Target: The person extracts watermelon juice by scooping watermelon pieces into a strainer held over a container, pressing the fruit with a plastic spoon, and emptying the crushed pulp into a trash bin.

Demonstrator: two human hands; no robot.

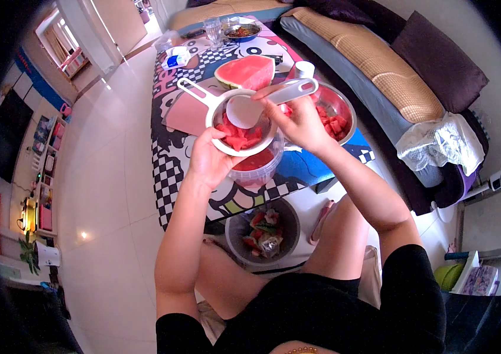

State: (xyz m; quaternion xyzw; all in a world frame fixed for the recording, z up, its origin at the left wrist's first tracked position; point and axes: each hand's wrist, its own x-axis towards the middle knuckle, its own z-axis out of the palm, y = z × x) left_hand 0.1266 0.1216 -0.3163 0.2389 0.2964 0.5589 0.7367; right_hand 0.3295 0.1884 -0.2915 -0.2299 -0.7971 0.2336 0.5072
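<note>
My left hand (pixel 208 160) grips the near-left rim of a white-rimmed strainer (pixel 210 116), its looped handle pointing to the upper left. Chunks of red watermelon (pixel 238 137) lie in it. My right hand (pixel 300 123) is closed around a white spoon (pixel 243 112), whose broad head is over the chunks and whose slotted handle points right. Just below the strainer stands a clear plastic tub (pixel 257 171) with red juice in it. Right of that, partly behind my right hand, a metal bowl (pixel 352 112) holds more watermelon pieces.
A cut watermelon wedge (pixel 244 72) sits farther back on the patterned table (pixel 165 171), near a pink board (pixel 188 112). A glass (pixel 213 32) and a dish of food (pixel 242 31) stand at the far end. Between my legs is a waste bin (pixel 233 242) with scraps; a sofa (pixel 345 53) lines the right.
</note>
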